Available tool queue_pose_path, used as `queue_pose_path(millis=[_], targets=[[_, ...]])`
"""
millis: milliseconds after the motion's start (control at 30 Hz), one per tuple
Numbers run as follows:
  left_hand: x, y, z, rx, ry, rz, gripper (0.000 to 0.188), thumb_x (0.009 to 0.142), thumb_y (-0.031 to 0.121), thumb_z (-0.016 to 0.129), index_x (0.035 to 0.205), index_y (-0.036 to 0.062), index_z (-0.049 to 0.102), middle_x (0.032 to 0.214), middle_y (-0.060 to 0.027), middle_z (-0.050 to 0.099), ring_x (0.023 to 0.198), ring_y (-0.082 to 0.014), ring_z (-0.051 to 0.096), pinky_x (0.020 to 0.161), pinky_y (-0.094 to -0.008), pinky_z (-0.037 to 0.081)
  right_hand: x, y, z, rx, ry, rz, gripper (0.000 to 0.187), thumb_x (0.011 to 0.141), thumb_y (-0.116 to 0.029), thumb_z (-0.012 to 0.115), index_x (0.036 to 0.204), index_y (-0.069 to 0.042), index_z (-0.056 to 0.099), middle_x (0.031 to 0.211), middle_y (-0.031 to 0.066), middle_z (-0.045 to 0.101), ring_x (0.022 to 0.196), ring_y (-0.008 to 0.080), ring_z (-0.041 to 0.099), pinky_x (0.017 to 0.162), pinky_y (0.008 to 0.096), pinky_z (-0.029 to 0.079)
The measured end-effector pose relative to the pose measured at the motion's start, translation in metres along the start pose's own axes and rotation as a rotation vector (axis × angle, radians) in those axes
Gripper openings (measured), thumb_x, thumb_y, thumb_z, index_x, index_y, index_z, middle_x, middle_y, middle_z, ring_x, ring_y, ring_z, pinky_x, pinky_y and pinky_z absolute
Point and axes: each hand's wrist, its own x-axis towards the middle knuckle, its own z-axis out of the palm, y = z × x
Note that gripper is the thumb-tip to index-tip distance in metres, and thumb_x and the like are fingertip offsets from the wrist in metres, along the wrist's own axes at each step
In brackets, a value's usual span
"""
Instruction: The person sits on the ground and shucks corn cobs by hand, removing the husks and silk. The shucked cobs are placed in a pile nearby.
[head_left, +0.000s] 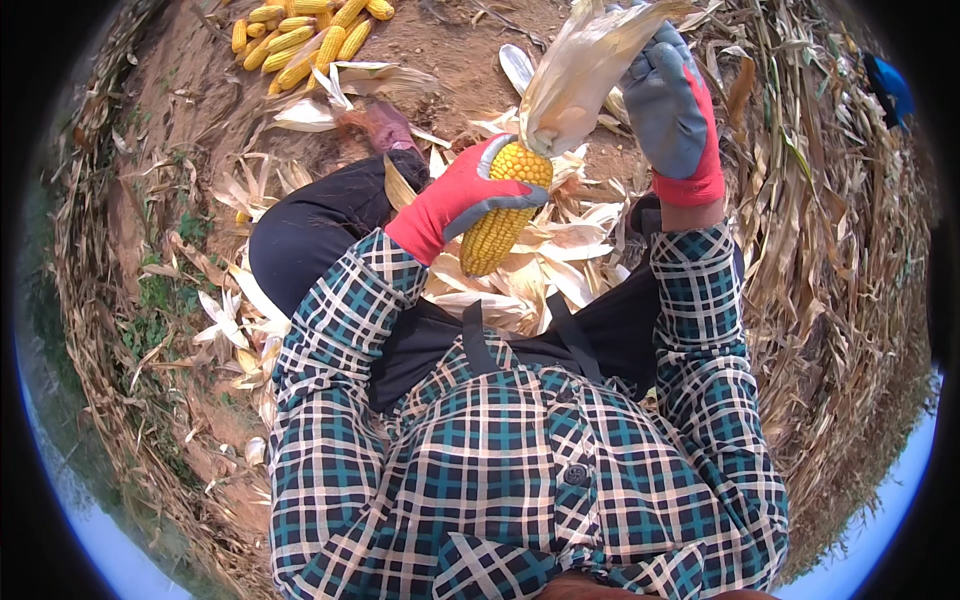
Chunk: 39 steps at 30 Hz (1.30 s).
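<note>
In the head view, I have the left hand wrapped round the cob, above loose husks; whether the right hand grips the husk at its top, I can't tell. I'd brace the cob and snap the husk sideways. Stalks crowd the right; soil ahead gives room.

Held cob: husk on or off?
Off the visible side: the cob shows bare kernels. Whether the husk at its top is detached: cannot tell.
</note>
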Motion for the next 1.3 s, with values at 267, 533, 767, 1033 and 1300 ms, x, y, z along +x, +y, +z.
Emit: queue_pose_path(millis=[267, 533, 767, 1033, 1300], targets=[[-0.01, 0.01, 0.005, 0.031, -0.056, -0.042, 0.059, 0.068, 0.014, 0.076, 0.12, 0.0018, 0.051, 0.101, -0.0036, 0.061, 0.091, -0.0109, 0.057, 0.081, -0.0267, 0.047, -0.02, 0.013, 0.015, -0.279, -0.355, 0.4, 0.046, 0.092, -0.027, 0.058, 0.127, 0.0, 0.048, 0.122, 0.011, 0.056, 0.102, 0.0174, 0.058, 0.087, 0.0303, 0.047], [0.001, -0.009, 0.005, 0.003, -0.106, 0.025, 0.058, 0.074, 0.018, 0.074, 0.124, 0.0015, 0.05, 0.104, -0.0029, 0.06, 0.092, -0.0094, 0.057, 0.083, -0.026, 0.046, -0.024, 0.031, 0.0, 0.489, -0.111, 0.353, 0.054, 0.098, -0.036, 0.042, 0.131, 0.006, 0.039, 0.122, 0.0198, 0.054, 0.106, 0.0265, 0.058, 0.095, 0.038, 0.047], [0.0, -0.032, 0.001, -0.17, -0.039, -0.006, 0.053, 0.079, 0.02, 0.068, 0.124, -0.001, 0.048, 0.103, -0.0095, 0.062, 0.09, -0.0157, 0.062, 0.083, -0.0277, 0.049, -0.026, 0.041, -0.006, 0.924, -0.03, 0.325, 0.049, 0.1, -0.029, 0.036, 0.135, 0.004, 0.036, 0.135, 0.022, 0.044, 0.121, 0.0293, 0.05, 0.102, 0.0423, 0.042], [-0.012, 0.004, 0.01, -0.402, -0.198, -0.112, 0.055, 0.082, 0.028, 0.065, 0.125, -0.0009, 0.047, 0.104, -0.0137, 0.061, 0.09, -0.0211, 0.063, 0.082, -0.0326, 0.053, -0.022, 0.007, 0.029, -0.155, -0.181, 0.406, 0.058, 0.085, -0.024, 0.068, 0.132, -0.002, 0.043, 0.119, 0.0078, 0.058, 0.106, 0.0151, 0.057, 0.09, 0.0304, 0.047], [-0.02, -0.005, 0.012, -0.541, -0.412, -0.206, 0.069, 0.077, 0.041, 0.066, 0.123, -0.0058, 0.047, 0.095, -0.0174, 0.06, 0.081, -0.0243, 0.064, 0.073, -0.0328, 0.054, -0.02, -0.029, 0.019, -0.396, -0.435, 0.531, 0.063, 0.073, -0.018, 0.078, 0.125, 0.0, 0.049, 0.107, 0.0065, 0.061, 0.095, 0.0134, 0.059, 0.08, 0.0288, 0.049]])
